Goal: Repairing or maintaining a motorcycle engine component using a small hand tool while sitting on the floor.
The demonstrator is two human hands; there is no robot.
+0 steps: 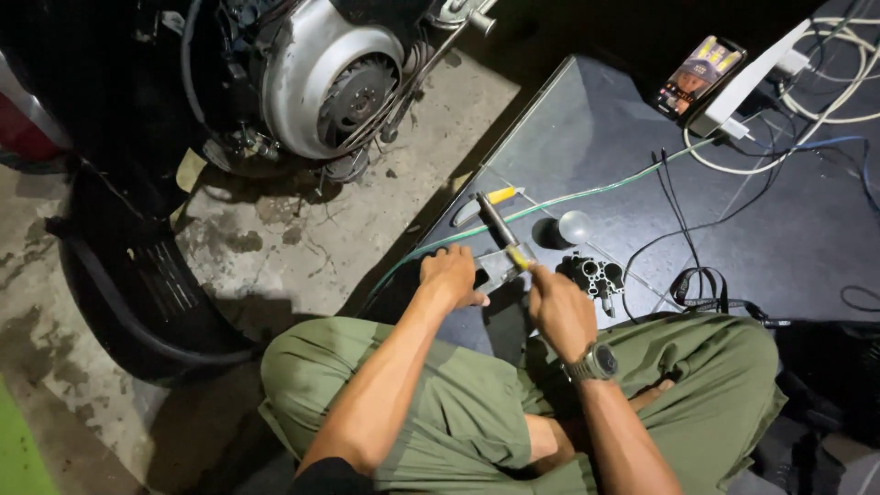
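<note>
At the near edge of the dark glass bench (568, 119), the left hand (449, 275) clamps a small grey metal part (500, 266), seemingly rigid and best gripped by its body, while the right hand (559, 312) pinches a yellow-handled tool (518, 258) against it.

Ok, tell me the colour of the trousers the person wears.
Olive green trousers, seen best in the head view.

1. the floor (302, 247) was bare concrete, cracked and darkened by oily stains.
2. a dark glass-topped low table (642, 165) stood at the right, its surface glossy.
3. a motor scooter's silver engine cover (321, 73) rose at the top left, near a black tyre (128, 293).
4. white and black cables (825, 101) trailed over the table; the light was dim, with deep shadows.
</note>
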